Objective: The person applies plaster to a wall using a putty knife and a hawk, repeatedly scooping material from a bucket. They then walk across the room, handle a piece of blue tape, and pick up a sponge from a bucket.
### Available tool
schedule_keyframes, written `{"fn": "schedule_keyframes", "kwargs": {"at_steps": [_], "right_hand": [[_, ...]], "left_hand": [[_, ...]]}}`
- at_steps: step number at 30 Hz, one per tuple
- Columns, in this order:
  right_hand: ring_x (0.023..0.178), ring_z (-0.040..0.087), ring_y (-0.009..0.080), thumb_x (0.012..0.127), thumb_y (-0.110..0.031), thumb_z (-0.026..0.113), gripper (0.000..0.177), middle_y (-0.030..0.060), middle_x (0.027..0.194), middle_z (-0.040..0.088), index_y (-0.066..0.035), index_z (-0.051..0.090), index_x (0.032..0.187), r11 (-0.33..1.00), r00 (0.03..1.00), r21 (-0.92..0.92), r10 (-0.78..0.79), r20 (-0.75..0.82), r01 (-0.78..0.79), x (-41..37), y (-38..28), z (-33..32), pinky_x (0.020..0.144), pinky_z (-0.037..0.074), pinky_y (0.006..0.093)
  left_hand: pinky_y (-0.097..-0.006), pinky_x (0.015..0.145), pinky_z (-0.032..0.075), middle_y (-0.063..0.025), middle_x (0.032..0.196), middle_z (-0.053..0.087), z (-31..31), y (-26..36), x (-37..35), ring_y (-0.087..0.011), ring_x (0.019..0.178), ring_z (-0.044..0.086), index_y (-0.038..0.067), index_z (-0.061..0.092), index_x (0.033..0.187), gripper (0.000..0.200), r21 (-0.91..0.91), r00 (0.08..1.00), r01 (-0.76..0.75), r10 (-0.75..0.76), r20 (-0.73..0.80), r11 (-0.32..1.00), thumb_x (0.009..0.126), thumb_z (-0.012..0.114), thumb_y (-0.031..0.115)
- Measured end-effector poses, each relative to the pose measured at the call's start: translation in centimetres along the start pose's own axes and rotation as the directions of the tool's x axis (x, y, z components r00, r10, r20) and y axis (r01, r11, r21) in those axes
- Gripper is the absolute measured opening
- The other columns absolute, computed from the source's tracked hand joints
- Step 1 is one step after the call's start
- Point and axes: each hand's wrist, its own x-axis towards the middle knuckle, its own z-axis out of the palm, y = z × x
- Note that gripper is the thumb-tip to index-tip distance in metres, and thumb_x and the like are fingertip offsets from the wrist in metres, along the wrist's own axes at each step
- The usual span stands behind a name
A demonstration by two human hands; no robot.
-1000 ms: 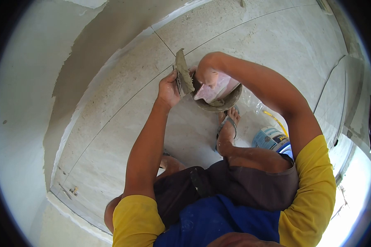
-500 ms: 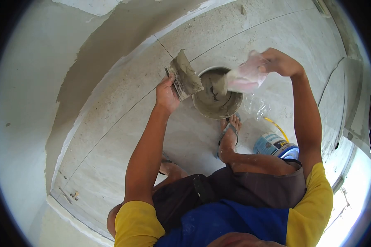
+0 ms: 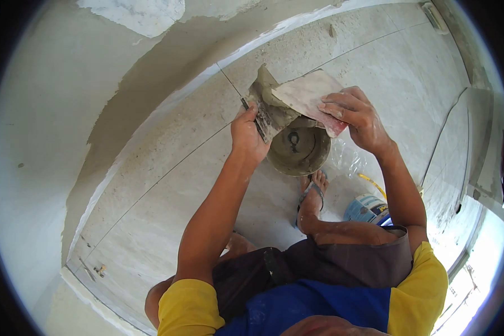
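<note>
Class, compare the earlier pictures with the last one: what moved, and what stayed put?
The right hand lifted its pink scraper out of the bowl, swung it right, then laid it on the mortar-laden trowel in the left hand. Both hands kept their tools; the bowl stayed on the floor.

bowl [image 3: 298, 148] on floor [image 3: 168, 196], just ahead of foot [image 3: 311, 193]. l hand [image 3: 249, 134] w/ trowel [image 3: 269, 115] over bowl's left rim; r hand [image 3: 355, 115] w/ flat piece [image 3: 308, 92] atop trowel. plastic bag [image 3: 347, 157] right of bowl, can [image 3: 369, 208] right of foot. wall [image 3: 39, 140] along floor's left edge.
</note>
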Motion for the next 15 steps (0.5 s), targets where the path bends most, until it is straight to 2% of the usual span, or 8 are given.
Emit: {"fn": "schedule_keyframes", "kwargs": {"at_steps": [5, 7, 8, 10, 11, 13, 14, 15], "right_hand": [[0.090, 0.056, 0.0314, 0.069, 0.002, 0.055, 0.032, 0.0104, 0.099, 0.064, -0.004, 0.067, 0.098, 0.968, 0.997, -0.241, -0.050, 0.062, 0.064, 0.0, 1.0, -2.8, 0.078, 0.047, 0.0374], [0.088, 0.058, 0.0246, 0.075, 0.002, 0.055, 0.026, 0.0095, 0.095, 0.065, -0.001, 0.065, 0.099, 0.991, 1.000, -0.136, 0.014, 0.012, -0.012, -0.8, 1.8, -2.0, 0.076, 0.047, 0.0335], [0.085, 0.058, 0.0203, 0.078, 0.002, 0.054, 0.024, 0.0089, 0.094, 0.065, -0.001, 0.064, 0.100, 0.906, 0.920, 0.242, 0.379, -0.102, -0.346, -1.4, 1.6, -1.4, 0.074, 0.047, 0.0315], [0.075, 0.059, 0.0125, 0.087, -0.004, 0.052, 0.022, 0.0064, 0.091, 0.064, 0.002, 0.057, 0.107, 0.390, 0.615, 0.753, 0.788, 0.025, -0.530, -1.8, 0.9, -0.9, 0.071, 0.048, 0.0269], [0.074, 0.062, 0.0170, 0.085, -0.005, 0.052, 0.023, 0.0063, 0.090, 0.064, 0.001, 0.056, 0.107, 0.068, 0.519, 0.970, 0.853, 0.065, -0.234, -1.2, 0.3, 0.5, 0.071, 0.050, 0.0277], [0.080, 0.064, 0.0209, 0.082, -0.009, 0.050, 0.031, 0.0105, 0.093, 0.063, 0.001, 0.052, 0.111, -0.422, 0.432, 0.900, 0.795, 0.427, -0.111, -2.5, 0.3, 2.1, 0.072, 0.054, 0.0338], [0.083, 0.064, 0.0203, 0.080, -0.013, 0.049, 0.035, 0.0116, 0.094, 0.064, 0.001, 0.052, 0.112, -0.511, 0.330, 0.843, 0.777, 0.537, -0.167, -3.0, -0.7, 2.2, 0.067, 0.056, 0.0327], [0.083, 0.064, 0.0203, 0.080, -0.013, 0.049, 0.035, 0.0116, 0.094, 0.064, 0.001, 0.052, 0.112, -0.508, 0.331, 0.847, 0.780, 0.530, -0.159, -2.6, -1.8, 2.8, 0.067, 0.056, 0.0327]], "left_hand": [[-0.0426, 0.100, 0.039, -0.0116, 0.124, 0.052, 0.2, 0.4, -0.4, -0.0268, 0.116, 0.050, 0.004, 0.041, 0.129, 0.036, -0.001, 0.995, -0.085, 0.085, -0.053, 0.996, 0.098, 0.031, 0.020], [-0.0428, 0.100, 0.038, -0.0125, 0.129, 0.046, 1.1, 1.7, -0.7, -0.0264, 0.117, 0.048, 0.004, 0.033, 0.133, 0.038, 0.077, 0.953, -0.304, 0.304, 0.003, 0.950, 0.097, 0.033, 0.015], [-0.0428, 0.100, 0.038, -0.0125, 0.129, 0.046, 1.7, 2.0, -1.0, -0.0264, 0.117, 0.048, 0.004, 0.033, 0.133, 0.038, 0.077, 0.953, -0.302, 0.302, 0.014, 0.950, 0.097, 0.033, 0.015], [-0.0413, 0.099, 0.038, -0.0152, 0.130, 0.038, 2.9, 2.2, -1.8, -0.0234, 0.117, 0.044, 0.001, 0.022, 0.136, 0.044, 0.269, 0.787, -0.606, 0.614, 0.063, 0.749, 0.096, 0.035, 0.013], [-0.0413, 0.099, 0.038, -0.0152, 0.130, 0.038, 2.7, 1.9, -2.1, -0.0234, 0.117, 0.044, 0.001, 0.022, 0.136, 0.044, 0.267, 0.790, -0.604, 0.609, 0.073, 0.751, 0.096, 0.035, 0.013], [-0.0407, 0.099, 0.036, -0.0160, 0.132, 0.032, 1.6, 1.1, -2.4, -0.0210, 0.119, 0.039, -0.005, 0.019, 0.134, 0.046, 0.718, 0.501, -0.646, 0.854, 0.142, 0.260, 0.096, 0.036, 0.014], [-0.0407, 0.099, 0.036, -0.0160, 0.132, 0.032, 1.2, 0.6, -2.3, -0.0210, 0.119, 0.039, -0.005, 0.019, 0.134, 0.046, 0.715, 0.503, -0.650, 0.851, 0.150, 0.258, 0.096, 0.036, 0.014], [-0.0418, 0.100, 0.036, -0.0184, 0.131, 0.036, 0.9, 0.0, -2.2, -0.0248, 0.118, 0.043, -0.009, 0.021, 0.130, 0.045, 0.709, 0.332, -0.705, 0.878, 0.345, -0.013, 0.096, 0.036, 0.016]]}}
